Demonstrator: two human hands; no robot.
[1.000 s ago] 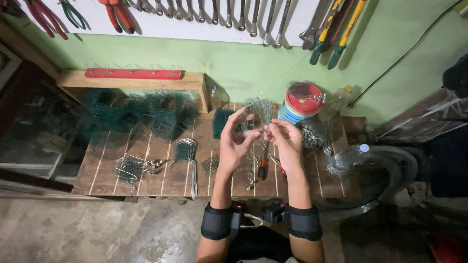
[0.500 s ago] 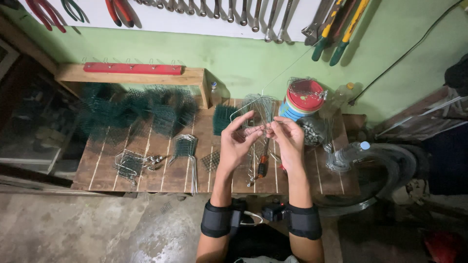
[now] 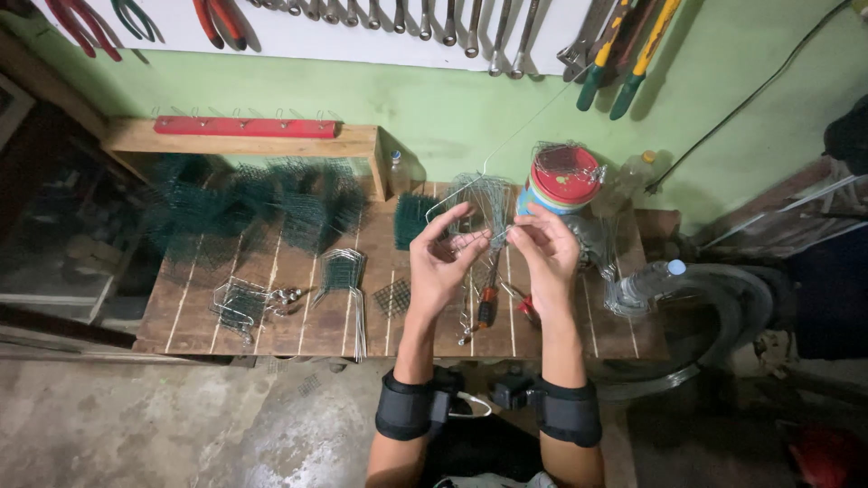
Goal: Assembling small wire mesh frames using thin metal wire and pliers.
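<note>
Thin bent wire piece (image 3: 479, 237), silvery, held up betw both hands above wooden bench, w/ long end sticking up

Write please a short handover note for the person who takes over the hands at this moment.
Left hand: fingers pinch a bent wire piece above the bench.
Right hand: pinches the same wire from the other side.
Around: bent wire frames and small mesh cages lie left of the hands; green mesh is piled at the back; pliers lie under the hands; a tin with a red lid stands at back right.
Done: several frames lie ready.
Left: the held wire is not yet set down.
</note>
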